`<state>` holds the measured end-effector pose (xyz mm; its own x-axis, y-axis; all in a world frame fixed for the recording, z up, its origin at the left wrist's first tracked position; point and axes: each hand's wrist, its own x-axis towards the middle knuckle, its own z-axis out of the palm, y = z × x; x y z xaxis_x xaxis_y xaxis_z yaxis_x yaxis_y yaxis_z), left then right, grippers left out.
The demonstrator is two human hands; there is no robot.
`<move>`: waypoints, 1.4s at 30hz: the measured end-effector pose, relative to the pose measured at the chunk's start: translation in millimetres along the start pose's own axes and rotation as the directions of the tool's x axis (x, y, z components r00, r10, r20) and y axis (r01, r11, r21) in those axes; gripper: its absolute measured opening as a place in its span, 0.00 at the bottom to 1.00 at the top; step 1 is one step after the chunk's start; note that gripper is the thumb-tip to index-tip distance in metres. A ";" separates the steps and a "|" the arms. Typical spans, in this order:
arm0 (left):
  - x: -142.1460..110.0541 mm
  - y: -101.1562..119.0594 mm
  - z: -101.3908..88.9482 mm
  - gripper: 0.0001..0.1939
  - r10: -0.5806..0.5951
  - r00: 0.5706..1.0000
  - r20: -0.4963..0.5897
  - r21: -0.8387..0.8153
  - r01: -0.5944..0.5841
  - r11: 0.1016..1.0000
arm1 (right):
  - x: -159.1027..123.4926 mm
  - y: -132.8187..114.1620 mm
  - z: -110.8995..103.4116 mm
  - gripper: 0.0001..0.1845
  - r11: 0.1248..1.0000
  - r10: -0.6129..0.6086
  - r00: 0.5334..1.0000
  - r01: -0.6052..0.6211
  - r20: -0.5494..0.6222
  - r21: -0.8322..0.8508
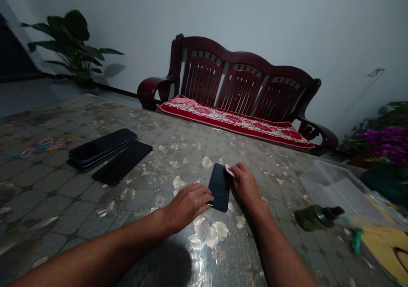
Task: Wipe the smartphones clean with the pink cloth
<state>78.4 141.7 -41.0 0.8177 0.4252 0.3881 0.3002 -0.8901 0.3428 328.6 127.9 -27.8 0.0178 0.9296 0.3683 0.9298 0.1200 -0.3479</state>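
A dark smartphone point(219, 188) lies on the table, its black screen facing up. My left hand point(193, 197) grips its lower left edge, fingertips over the rim. A small pale pink cloth point(229, 171) is pinched in my right hand point(245, 180), touching the phone's upper right edge. Farther left lies a stack of dark phones point(103, 146), with another black phone point(123, 163) beside it. The undersides of both hands are hidden.
Colourful loops point(52, 144) lie at the far left. On the right are a green pump bottle point(315, 217), a clear plastic box point(331, 180), a small green object point(357, 241) and a yellow item point(385, 246). A wooden bench point(239, 59) stands behind the table point(153, 240).
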 end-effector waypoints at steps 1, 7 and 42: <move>-0.1 -0.2 0.6 0.06 -0.001 1.000 -0.006 -0.002 0.001 1.000 | -0.1 -0.1 0.9 0.15 0.999 -0.011 1.000 0.011 0.004 -0.035; -0.8 -0.6 1.9 0.07 0.008 1.000 -0.021 -0.015 -0.009 1.000 | -4.7 -0.7 1.2 0.18 0.988 -0.109 0.994 0.111 0.024 -0.103; -1.3 -1.1 3.2 0.04 0.007 1.000 0.000 -0.004 -0.007 1.000 | 9.4 -2.8 5.7 0.15 0.982 -0.186 0.982 0.187 0.019 -0.041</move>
<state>78.6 141.7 -44.6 0.8198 0.4186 0.3908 0.2922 -0.8926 0.3433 324.1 138.3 -28.3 -0.1623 0.8974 0.4103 0.9312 0.2768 -0.2372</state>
